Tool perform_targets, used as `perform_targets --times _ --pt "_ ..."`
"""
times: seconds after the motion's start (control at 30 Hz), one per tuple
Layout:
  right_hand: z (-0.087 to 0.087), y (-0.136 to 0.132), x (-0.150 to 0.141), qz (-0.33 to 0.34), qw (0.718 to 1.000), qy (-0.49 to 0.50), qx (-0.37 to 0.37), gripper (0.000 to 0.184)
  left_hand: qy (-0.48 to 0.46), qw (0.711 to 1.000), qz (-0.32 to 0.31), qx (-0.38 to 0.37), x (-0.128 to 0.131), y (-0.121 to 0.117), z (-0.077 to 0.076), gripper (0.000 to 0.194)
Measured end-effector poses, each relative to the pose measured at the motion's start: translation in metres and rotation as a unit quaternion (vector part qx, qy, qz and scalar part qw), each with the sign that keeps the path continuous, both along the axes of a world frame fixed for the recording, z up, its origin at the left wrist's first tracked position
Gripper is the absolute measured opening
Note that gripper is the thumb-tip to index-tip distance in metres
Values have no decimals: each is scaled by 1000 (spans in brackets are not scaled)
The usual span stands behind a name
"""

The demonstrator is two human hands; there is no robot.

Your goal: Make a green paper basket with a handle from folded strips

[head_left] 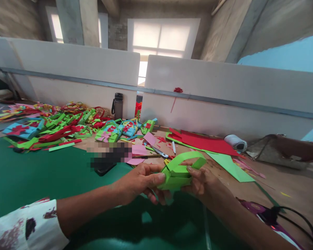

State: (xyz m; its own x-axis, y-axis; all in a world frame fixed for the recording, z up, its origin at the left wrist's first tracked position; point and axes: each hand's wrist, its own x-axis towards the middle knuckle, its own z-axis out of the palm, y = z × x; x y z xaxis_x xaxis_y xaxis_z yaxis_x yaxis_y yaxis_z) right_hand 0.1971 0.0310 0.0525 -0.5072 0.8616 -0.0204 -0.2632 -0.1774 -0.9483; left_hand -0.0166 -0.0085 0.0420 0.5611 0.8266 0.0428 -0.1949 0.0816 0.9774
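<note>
The person held a green paper basket (177, 174) with both hands just above the tabletop (289, 180). The left hand (142, 182) had its grip closed on the left side of the basket, thumb on top, and the right hand (200, 181) was grasping the right side near the curved handle. Behind the basket lay scissors (159, 152) and a red paper sheet (206, 142), and farther left a pile of finished baskets (67, 125) stood near a dark bottle (118, 105)
</note>
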Motion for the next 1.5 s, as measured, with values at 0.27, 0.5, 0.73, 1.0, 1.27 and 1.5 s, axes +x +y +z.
perform_targets --times 0.27,0.5,0.73,1.0,1.27,1.5 --pt "3 -3 -1 -25 999 -21 6 21 0 1000 4 -19 1 2 -1 48" --pt "2 -2 -3 -39 999 -28 4 24 50 998 25 2 1 -1 6 49" --pt "-3 0 -3 -47 998 -37 -12 27 89 993 56 44 3 -5 12 54" --pt "-6 5 2 -36 999 -18 -7 22 62 997 35 19 -1 -2 7 46" --pt "2 4 1 -29 999 -23 -4 21 25 1000 15 10 -5 1 4 35" --pt "4 4 1 -20 999 -29 7 26 -27 1000 -12 -4 -6 3 -1 32"
